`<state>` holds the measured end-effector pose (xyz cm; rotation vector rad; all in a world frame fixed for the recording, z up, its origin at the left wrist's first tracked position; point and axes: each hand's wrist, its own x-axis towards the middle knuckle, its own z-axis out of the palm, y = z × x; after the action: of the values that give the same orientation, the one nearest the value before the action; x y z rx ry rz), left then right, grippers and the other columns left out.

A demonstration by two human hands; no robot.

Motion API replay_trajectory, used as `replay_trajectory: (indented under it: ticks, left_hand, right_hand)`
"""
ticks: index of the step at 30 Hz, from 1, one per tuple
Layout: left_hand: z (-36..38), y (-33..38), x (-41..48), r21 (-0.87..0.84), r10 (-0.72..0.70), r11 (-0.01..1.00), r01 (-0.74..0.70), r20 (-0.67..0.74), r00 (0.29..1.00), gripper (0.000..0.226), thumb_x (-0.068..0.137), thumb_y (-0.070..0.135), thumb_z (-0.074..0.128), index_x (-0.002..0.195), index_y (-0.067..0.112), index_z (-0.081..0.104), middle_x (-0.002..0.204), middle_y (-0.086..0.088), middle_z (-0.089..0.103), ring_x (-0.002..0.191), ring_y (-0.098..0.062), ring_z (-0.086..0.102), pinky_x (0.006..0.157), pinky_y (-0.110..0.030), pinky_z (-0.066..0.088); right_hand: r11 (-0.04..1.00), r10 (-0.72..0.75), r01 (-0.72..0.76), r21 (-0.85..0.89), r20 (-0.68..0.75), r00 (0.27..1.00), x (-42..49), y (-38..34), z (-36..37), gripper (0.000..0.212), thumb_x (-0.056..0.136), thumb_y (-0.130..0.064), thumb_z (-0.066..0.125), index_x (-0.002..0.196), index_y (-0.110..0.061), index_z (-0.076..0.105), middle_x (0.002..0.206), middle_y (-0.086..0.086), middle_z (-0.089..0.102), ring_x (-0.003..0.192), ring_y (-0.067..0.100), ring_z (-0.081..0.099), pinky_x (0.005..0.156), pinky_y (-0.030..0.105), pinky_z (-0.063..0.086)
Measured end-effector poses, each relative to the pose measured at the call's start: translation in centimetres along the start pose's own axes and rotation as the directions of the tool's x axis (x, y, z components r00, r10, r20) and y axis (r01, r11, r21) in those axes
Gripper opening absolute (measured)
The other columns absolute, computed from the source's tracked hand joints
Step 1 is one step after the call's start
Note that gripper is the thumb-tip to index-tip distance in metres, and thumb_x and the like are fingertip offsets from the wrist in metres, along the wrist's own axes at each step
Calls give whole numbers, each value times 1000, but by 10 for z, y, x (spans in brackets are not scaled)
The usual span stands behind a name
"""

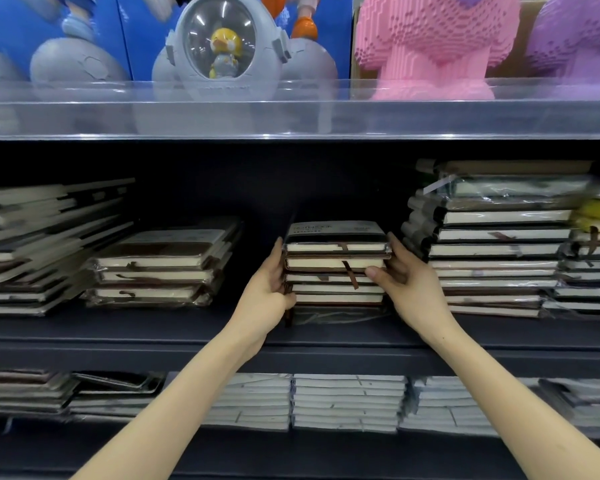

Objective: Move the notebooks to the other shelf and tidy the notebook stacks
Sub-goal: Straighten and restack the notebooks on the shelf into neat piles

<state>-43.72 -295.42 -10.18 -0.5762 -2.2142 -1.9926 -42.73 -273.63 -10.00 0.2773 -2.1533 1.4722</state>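
A small stack of dark-covered notebooks (333, 263) with cream page edges and brown ribbon markers stands in the middle of the dark shelf (187, 332). My left hand (269, 289) grips the stack's left side, fingers curled round its lower notebooks. My right hand (406, 278) holds the right side, thumb across the front edge and fingers along the side. The stack looks slightly uneven, upper books jutting right.
Other notebook stacks flank it: a low one (160, 268) and a leaning one (32, 251) to the left, a tall one (492, 251) to the right. A lower shelf holds grey notebook stacks (347, 401). Toy figures (222, 46) stand above behind a clear rail.
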Motion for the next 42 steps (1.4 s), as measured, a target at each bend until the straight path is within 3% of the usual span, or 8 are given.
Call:
replay_trajectory:
  ticks: [4,10,23,26,30,32,35,42]
  left_hand:
    - [-2,-1,1,9,-23,1000,23,55,998,95,82,-26,40,150,32,6,147,6,41,134,-8,38,102,-18,38]
    - [-2,3,0,38,-49,998,45,103,994,100,78,-29,36,150,32,1,146,7,39,127,-2,42,82,-5,43]
    - [2,12,-9,-10,-12,1000,13,91,996,95,82,-26,37,149,33,4,145,14,32,134,-4,31,78,-1,41]
    - [-4,22,-20,36,32,999,-33,38,999,88,87,-20,42,149,34,10,154,9,23,137,-2,24,92,-2,34]
    - [-40,31,-45,300,256,926,-229,-52,965,68,90,-2,54,133,47,36,143,19,41,131,0,38,106,-14,33]
    - [-72,34,-56,498,421,823,-274,-210,883,49,90,2,57,127,34,52,123,18,58,115,2,54,96,-14,42]
    - [-131,34,-57,765,615,628,-141,-378,693,26,91,17,55,113,9,66,105,-2,68,98,-18,63,84,-28,45]
    - [-204,18,-21,484,-16,849,212,-378,926,54,96,51,30,144,27,35,148,-5,39,135,-25,35,94,-27,28]
  right_hand:
    - [999,-26,26,-41,0,1000,0,-1,2,71,90,-17,63,148,-31,24,136,-13,43,121,-5,38,89,-7,28]
    - [996,-32,32,-82,3,999,1,-1,2,71,90,-21,62,148,-33,21,142,-4,45,125,-1,38,105,13,29]
    - [997,-20,25,-77,72,997,-8,-10,-1,66,95,-27,54,149,-33,17,138,-17,36,133,2,32,107,15,25]
    - [924,-203,139,-357,-150,968,-22,-23,5,57,95,-26,54,147,-16,32,133,5,56,109,8,54,88,13,35]
    - [693,-622,383,-611,-236,747,-28,-56,38,39,92,-27,51,121,-3,61,106,10,71,87,20,70,73,20,48]
    - [787,-558,462,-409,-153,815,-29,-73,65,38,93,-32,50,121,-9,62,106,2,71,93,10,68,80,19,51]
    - [951,-276,285,-121,87,957,-23,-97,109,40,94,-38,51,132,-26,52,124,-8,62,114,-1,55,95,18,45]
    - [958,199,-256,128,345,917,7,-106,195,75,85,-63,47,150,-39,17,156,-8,22,142,14,23,96,23,24]
